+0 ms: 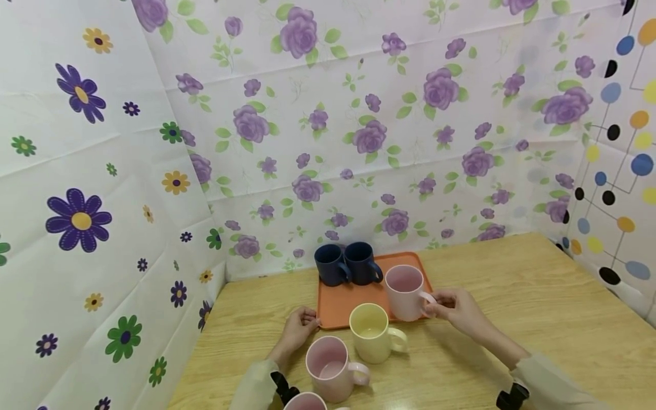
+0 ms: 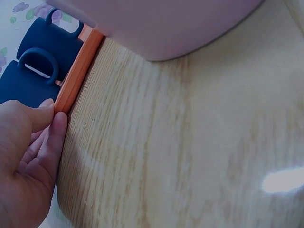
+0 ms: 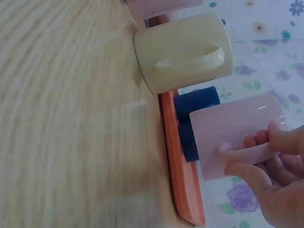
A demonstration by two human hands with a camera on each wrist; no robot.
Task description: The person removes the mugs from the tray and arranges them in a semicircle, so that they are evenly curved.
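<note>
In the head view, the right hand [image 1: 461, 312] pinches the handle of a pink mug [image 1: 405, 302], which is upright at the right front of an orange tray [image 1: 338, 310]; the left hand [image 1: 299, 330] grips the tray's left front corner; two navy mugs [image 1: 332, 272] stand side by side at the tray's back left; a yellow mug [image 1: 373, 343], a second pink mug [image 1: 332, 384] and a third pink mug [image 1: 306, 402] stand on the table [image 1: 492, 273] before it; in the left wrist view, thumb and fingers close on the orange rim; in the right wrist view, fingers and thumb curl round the pink handle; whether that mug touches the tray, I cannot tell.
</note>
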